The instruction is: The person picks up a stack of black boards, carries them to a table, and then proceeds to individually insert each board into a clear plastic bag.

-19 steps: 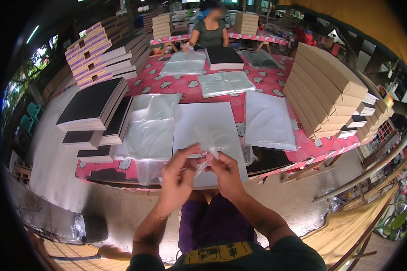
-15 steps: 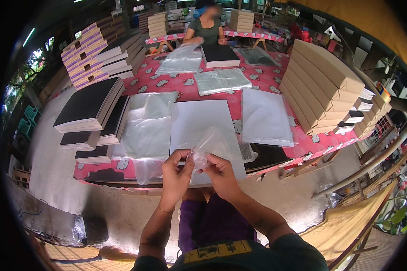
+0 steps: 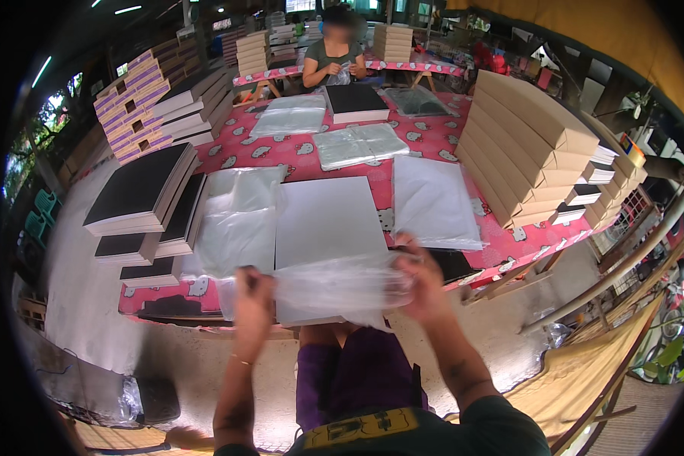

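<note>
A clear plastic bag (image 3: 334,285) is stretched sideways between my two hands, blurred by motion. My left hand (image 3: 254,295) has its fingers closed at the bag's left end. On the right, the bunched end of the bag is gripped by my right hand (image 3: 422,280). Beneath the bag lies a large white sheet or board (image 3: 328,216) at the table's near edge. Flat clear plastic bags (image 3: 239,213) lie left of it. To its right is a white stack in clear plastic (image 3: 435,199).
Thick black-topped books (image 3: 140,186) are stacked at the left. Tall brown wrapped parcels (image 3: 517,156) stand at the right. Across the pink patterned tablecloth (image 3: 281,156), a co-worker (image 3: 334,57) handles plastic behind another black-topped book (image 3: 356,102).
My hands have moved apart, drawing the bunched plastic bag out sideways between them. The co-worker's hands have come together, holding plastic near the chest. The view has shifted slightly.
</note>
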A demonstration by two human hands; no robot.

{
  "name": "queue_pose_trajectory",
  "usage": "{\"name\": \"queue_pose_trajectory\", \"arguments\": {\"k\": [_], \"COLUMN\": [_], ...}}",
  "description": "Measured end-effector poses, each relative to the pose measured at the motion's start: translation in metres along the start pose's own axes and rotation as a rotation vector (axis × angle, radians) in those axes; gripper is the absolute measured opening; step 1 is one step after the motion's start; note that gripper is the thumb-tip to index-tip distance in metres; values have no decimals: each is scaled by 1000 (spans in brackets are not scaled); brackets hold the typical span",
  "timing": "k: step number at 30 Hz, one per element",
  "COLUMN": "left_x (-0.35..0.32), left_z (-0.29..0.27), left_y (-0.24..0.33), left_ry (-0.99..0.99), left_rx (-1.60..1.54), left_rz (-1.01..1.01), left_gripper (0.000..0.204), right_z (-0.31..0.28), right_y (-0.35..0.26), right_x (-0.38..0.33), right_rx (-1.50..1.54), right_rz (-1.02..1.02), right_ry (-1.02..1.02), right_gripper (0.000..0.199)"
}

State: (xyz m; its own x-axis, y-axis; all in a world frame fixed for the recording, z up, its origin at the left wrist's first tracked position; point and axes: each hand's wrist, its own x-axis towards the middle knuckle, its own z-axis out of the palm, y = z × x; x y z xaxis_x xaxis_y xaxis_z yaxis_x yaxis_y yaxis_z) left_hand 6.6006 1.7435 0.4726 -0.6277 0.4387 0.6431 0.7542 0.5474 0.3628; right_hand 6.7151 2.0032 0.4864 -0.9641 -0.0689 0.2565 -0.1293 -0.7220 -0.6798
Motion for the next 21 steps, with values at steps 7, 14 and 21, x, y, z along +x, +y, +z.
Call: {"name": "queue_pose_trajectory", "arguments": {"k": [7,14,21], "left_x": [63,59,30], "left_z": [-29,-67,-32], "left_y": [58,19,13], "left_ry": [-341,-116,-664], "left_rx": [-28,-418,-863], "left_rz": [450,354,25], "left_gripper": [17,41,35], "right_z": [71,-21,-24], "right_y": [-28,-107,-70], "right_x": [24,-9,-12], "right_rx": [-1730,-2196,-479], "right_rz": [-232,115,259], "right_ry": [-540,-63,-264], "right_gripper": [18,53,31]}}
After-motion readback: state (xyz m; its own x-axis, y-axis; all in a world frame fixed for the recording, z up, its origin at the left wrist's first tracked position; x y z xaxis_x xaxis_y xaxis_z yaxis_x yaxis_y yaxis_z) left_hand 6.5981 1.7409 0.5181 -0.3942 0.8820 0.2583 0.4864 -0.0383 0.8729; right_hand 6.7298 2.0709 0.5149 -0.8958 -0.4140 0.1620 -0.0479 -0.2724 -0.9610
